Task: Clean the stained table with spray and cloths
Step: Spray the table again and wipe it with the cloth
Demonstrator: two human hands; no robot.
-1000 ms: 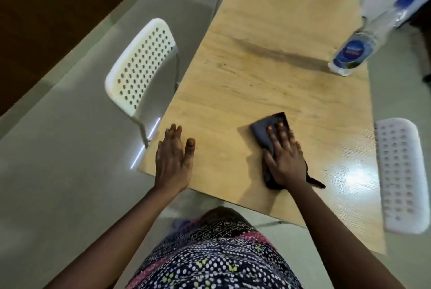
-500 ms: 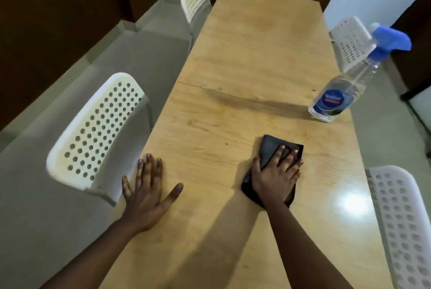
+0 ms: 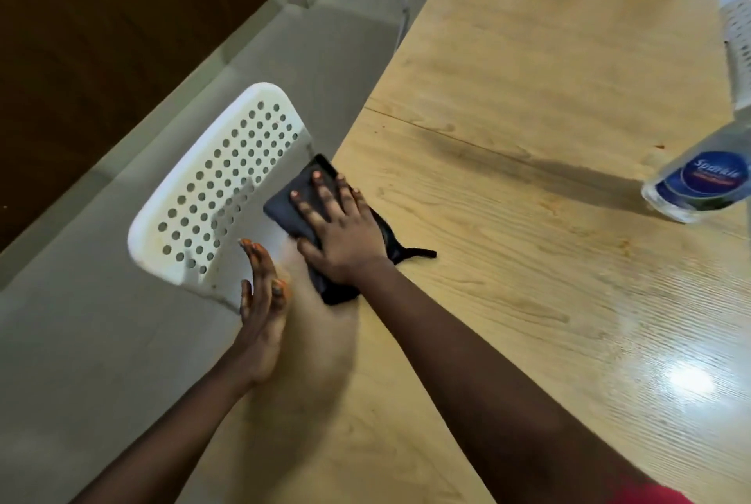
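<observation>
Cloth [image 3: 309, 215] (under right hand [image 3: 345, 235]) now at table's [image 3: 528, 300] left edge.

1. "Sparkle" stands in white script on the round blue label of the clear spray bottle [image 3: 703, 182] at the table's right edge.
2. Smaller print below it is too blurred to read.

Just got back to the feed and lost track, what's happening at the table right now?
A person is wiping the wooden table with a dark cloth. The right hand presses flat on the cloth at the table's left edge, where part of it hangs over. The left hand is held open at that same edge, just below the cloth, beside a white chair. A spray bottle stands untouched at the far right.
</observation>
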